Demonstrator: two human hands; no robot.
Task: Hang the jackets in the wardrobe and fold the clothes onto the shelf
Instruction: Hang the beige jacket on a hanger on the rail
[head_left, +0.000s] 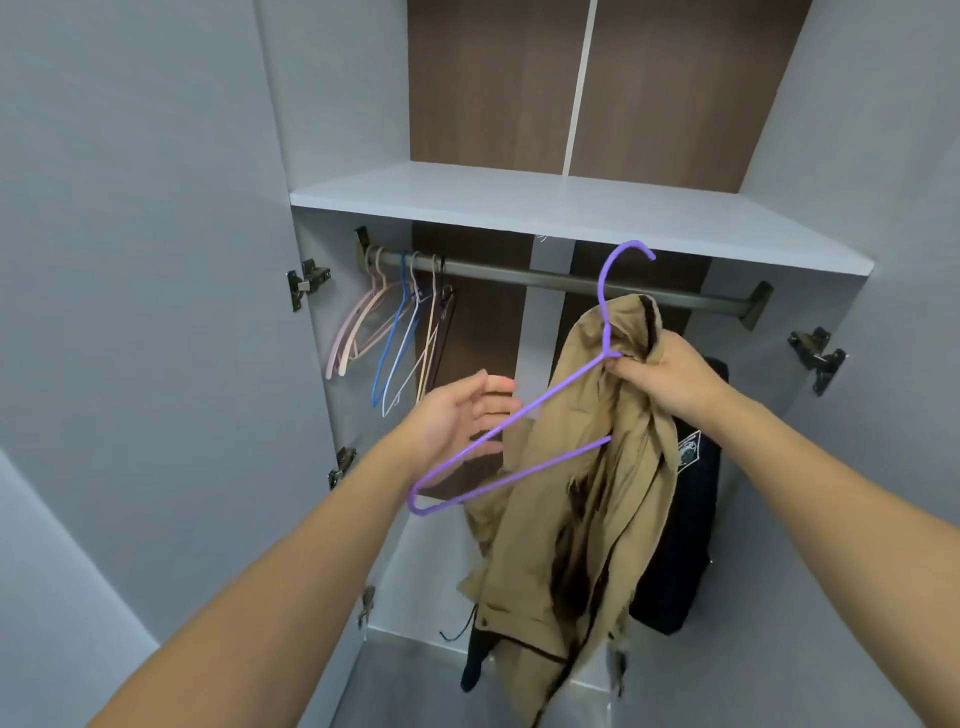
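Head view, single entry: open wardrobe (332, 156) with white shelf (519, 208) above a dark hanging rail (519, 275). Item one, khaki jacket (571, 519), bunched and hanging in front of the rail's right half, its collar region gathered in the right hand (670, 374), whose fingers pinch the fabric together with the neck of a purple hanger (519, 415). Hanger hook stands up just before the shelf edge, not on the rail; one shoulder arm appears buried in the jacket, the other juts out bare toward lower left, so the garment is judged only half dressed onto it. Grip at the neck keeps cloth and hanger together, presumably so the free side can be worked. Left hand (462, 415), fingers spread and relaxed, holding nothing, sits just behind the hanger's bare arm and just left of the jacket, seemingly placed to pull the loose shoulder over that arm. Item two, dark garment (685, 545) with a small pale patch, directly behind the khaki jacket at right; its hanger hidden, so whether it hangs from the rail cannot be told. Item three, a cluster of empty hangers (400, 332), pink, blue, white and dark, crowded at the rail's left end, well apart from both hands. Shelf shows no folded clothes in the visible portion. Judgement: hanging step in progress; folding part of the task not begun, as far as shown.
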